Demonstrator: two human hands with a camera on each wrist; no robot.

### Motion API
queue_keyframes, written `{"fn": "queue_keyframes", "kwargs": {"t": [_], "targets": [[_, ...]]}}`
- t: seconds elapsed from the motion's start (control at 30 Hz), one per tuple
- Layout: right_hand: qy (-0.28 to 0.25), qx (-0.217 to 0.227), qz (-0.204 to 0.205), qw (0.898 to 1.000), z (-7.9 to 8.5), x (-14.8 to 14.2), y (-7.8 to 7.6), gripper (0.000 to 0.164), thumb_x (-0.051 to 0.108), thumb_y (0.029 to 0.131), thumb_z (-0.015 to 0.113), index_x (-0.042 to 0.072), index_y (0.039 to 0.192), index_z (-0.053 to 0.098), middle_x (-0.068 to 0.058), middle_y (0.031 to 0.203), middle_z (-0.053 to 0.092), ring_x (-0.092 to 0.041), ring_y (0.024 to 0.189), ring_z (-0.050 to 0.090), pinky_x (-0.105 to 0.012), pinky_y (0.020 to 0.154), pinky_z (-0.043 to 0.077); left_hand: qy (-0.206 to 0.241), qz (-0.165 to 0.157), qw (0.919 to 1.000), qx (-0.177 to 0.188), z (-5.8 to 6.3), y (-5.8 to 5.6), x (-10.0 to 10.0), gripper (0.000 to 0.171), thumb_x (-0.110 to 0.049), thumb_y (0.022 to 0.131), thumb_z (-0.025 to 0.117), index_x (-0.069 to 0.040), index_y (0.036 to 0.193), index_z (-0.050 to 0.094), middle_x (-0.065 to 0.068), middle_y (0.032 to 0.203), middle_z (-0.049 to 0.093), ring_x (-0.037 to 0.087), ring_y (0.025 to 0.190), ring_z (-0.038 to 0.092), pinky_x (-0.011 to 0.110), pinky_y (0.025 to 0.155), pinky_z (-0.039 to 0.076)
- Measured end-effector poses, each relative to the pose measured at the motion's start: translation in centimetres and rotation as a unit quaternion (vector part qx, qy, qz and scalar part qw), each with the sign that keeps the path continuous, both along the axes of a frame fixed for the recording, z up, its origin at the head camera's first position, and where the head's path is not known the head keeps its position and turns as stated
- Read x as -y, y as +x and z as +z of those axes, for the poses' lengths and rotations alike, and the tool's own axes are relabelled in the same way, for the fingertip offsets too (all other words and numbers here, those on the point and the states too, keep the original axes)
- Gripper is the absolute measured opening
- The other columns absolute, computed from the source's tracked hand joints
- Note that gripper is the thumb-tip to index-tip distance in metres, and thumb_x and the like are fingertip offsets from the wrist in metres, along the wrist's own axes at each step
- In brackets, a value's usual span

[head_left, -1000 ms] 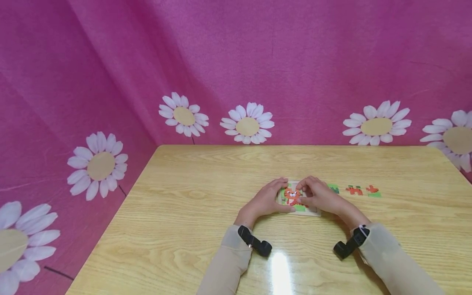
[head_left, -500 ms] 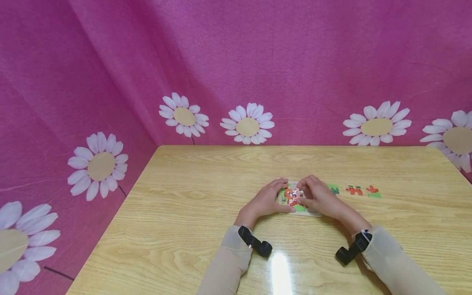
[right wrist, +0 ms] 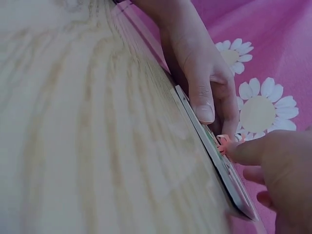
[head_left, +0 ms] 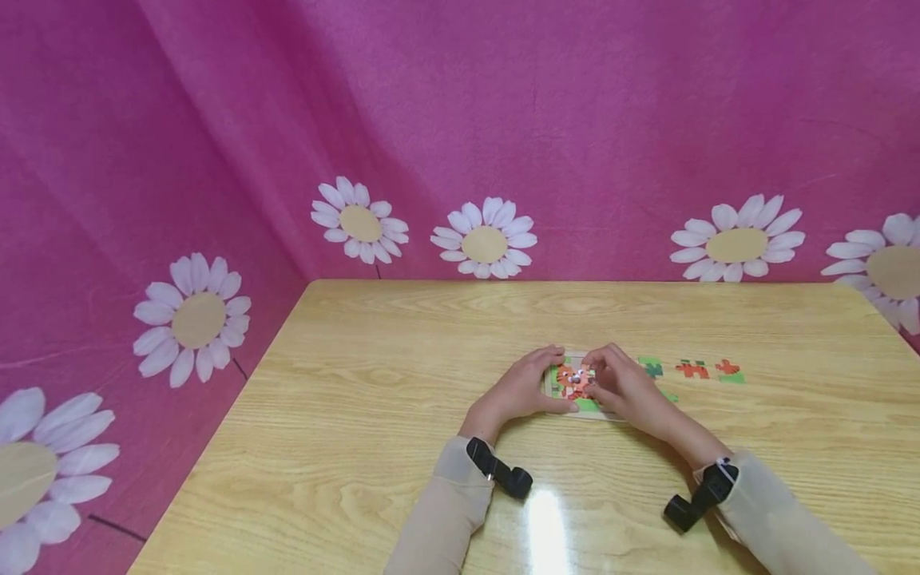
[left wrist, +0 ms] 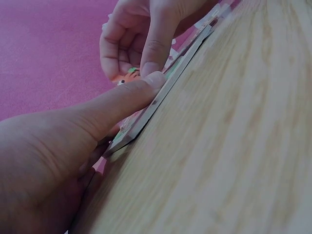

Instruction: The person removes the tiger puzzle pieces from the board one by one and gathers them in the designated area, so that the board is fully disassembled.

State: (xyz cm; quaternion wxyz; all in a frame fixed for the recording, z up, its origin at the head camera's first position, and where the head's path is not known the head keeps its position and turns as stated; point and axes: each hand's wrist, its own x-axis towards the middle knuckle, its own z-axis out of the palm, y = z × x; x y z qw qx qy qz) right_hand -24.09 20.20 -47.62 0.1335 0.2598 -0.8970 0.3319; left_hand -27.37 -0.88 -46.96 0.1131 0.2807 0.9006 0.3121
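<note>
My left hand grips the left side of a small framed jigsaw puzzle, thumb on the near rim and fingers at the far left. Inside the frame, part of an orange tiger picture shows on green. Over the frame's right part, my right hand pinches an orange puzzle piece between thumb and fingertips. In the left wrist view that piece stands tilted up above the frame, partly behind the thumbs. The right hand covers the frame's right side in the head view.
Right of the frame lie loose puzzle pieces: a green one, an orange one and an orange-and-green one. Another green bit shows beside the right hand. A pink curtain with daisies hangs behind the wooden table.
The tiger's face looked whole a second ago; its right part is now shifted and tilted in the right fingers. The right wrist has swung down and right, revealing a green bit. The left hand stays.
</note>
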Motion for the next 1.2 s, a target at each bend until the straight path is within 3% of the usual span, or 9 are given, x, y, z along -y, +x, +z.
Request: {"fn": "queue_keyframes", "kwargs": {"t": [0.33,0.53,0.87,1.2], "targets": [[-0.055,0.001,0.029,0.998,-0.2,-0.3,0.2,0.033,-0.009,0.084,0.068,0.003,0.112,0.055,-0.005,0.093,0.056,0.003,0.076,0.054,-0.017,0.060,0.050,-0.002,0.004,1.0000,0.004,-0.1,0.0,-0.1,0.084,-0.042,0.080,0.079,-0.017,0.150,0.040,-0.002,0.161,0.031,0.016,0.150,0.027,0.035,0.125,0.026],[-0.084,0.034,0.026,0.996,-0.3,-0.3,0.2,0.030,-0.008,0.086,0.066,0.002,0.113,0.057,-0.009,0.097,0.057,0.001,0.078,0.058,-0.017,0.062,0.051,0.001,0.002,1.0000,0.008,-0.1,0.1,0.0,0.085,-0.042,0.080,0.080,-0.017,0.150,0.039,-0.002,0.162,0.030,0.016,0.151,0.026,0.036,0.125,0.025],[-0.129,0.110,0.031,0.985,0.2,-0.5,0.3,0.029,-0.003,0.091,0.063,0.002,0.118,0.054,-0.014,0.102,0.057,0.000,0.077,0.056,-0.019,0.051,0.047,0.004,0.005,0.9999,0.008,0.0,0.0,0.0,0.085,-0.042,0.079,0.080,-0.018,0.150,0.039,-0.002,0.162,0.029,0.017,0.151,0.026,0.038,0.125,0.025],[-0.134,0.098,0.034,0.986,0.3,-1.4,0.6,0.032,-0.005,0.089,0.063,0.000,0.119,0.055,-0.013,0.107,0.056,-0.003,0.083,0.061,-0.015,0.065,0.052,0.002,0.000,1.0000,0.004,0.0,0.0,0.0,0.084,-0.042,0.079,0.079,-0.017,0.149,0.040,-0.002,0.162,0.030,0.016,0.151,0.026,0.036,0.125,0.026]]}}
